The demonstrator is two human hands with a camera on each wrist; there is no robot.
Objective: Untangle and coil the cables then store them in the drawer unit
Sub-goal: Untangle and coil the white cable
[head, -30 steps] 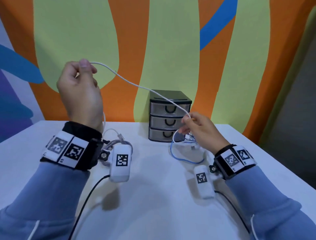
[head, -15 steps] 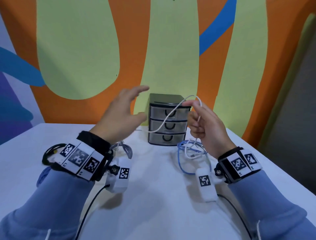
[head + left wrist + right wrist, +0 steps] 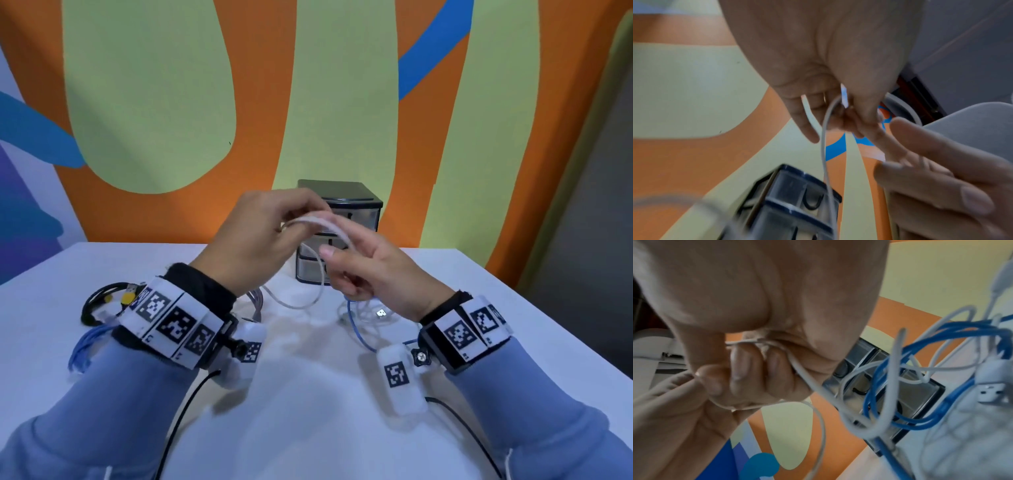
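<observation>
That thin white cable point(image 3: 318, 222) looks super light and floppy, the kind that springs out of its loops the second you let go, so I'd say the place to hold it is right where the loops cross, not out along the slack. It's up in the air in front of the drawer unit point(image 3: 356, 205), bridging both hands, with one loop drooping down toward the table point(image 3: 308, 428). The left hand point(image 3: 253, 246) has its fingertips pinched on the top of the loop. The right hand point(image 3: 373, 274) has the strand running through its curled fingers point(image 3: 748, 368) and out under the palm; in the head view its index is stretched toward the left hand. Below the right hand the rest is still a mess: a blue cable point(image 3: 359, 335) looped in with more white cord and a USB plug point(image 3: 381, 312), all on the table. Off to the left there's a black cable point(image 3: 99, 301) and another blue bundle point(image 3: 84, 349) waiting near the left wrist
</observation>
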